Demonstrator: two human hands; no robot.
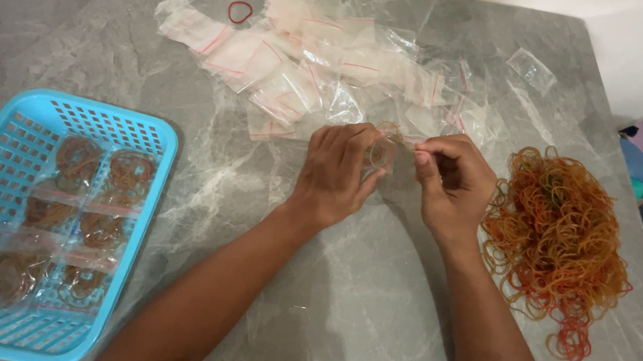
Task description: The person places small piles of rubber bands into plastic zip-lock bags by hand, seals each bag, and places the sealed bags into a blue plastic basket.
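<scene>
Both hands up over the middle of the grey marble table, working one small clear zip bag between them. My left hand is pinched shut on the bag's left side, fingers curled around it; my right hand is pinched on its top edge at the right, near the seal strip. Looks like a small bundle of rubber bands sits inside, but it's partly hidden by my fingers. Handling call: the bag is thin film, near weightless, limp and slick, so it'll fold or slide if held mid-panel; best grip is at the stiffer zip edge, thumb and forefinger each side. The bands are soft, springy and a bit grabby, so they'll tend to pop back out if the mouth isn't held. Just right of my right hand: the loose pile of orange-red rubber bands. Behind my hands: the heap of empty zip bags, one stray red band at its left. Far left: the blue plastic basket with filled bags lying flat in rows.
</scene>
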